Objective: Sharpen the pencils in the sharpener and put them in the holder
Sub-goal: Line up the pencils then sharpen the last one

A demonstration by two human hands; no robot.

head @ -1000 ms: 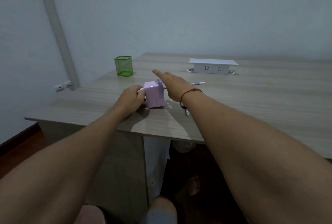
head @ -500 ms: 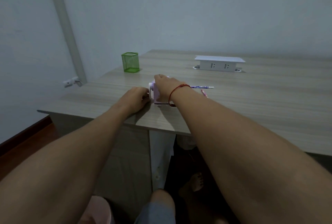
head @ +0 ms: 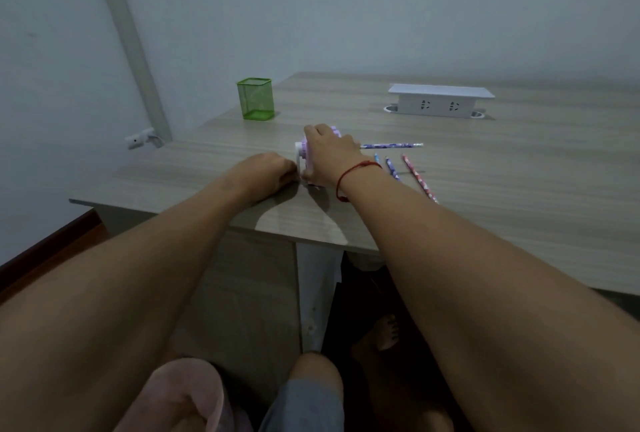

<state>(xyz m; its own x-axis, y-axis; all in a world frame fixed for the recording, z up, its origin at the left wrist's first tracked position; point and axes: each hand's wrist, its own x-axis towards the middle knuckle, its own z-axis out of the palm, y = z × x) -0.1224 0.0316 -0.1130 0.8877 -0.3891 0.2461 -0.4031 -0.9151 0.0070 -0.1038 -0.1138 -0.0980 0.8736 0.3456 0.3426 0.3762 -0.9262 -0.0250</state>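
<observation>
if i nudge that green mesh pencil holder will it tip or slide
The green mesh pencil holder looks empty and thin-walled, so it is probably light and would likely slide on the smooth wooden desk. Its square base looks fairly wide for its height, so tipping seems unlikely unless it is pushed near the rim.

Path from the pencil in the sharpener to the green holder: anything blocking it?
Nothing visible. The purple pencil sticks out of the pink sharpener, which the right hand covers from above. Only bare desk lies between it and the green mesh holder; the socket box sits far off to the right.
</observation>
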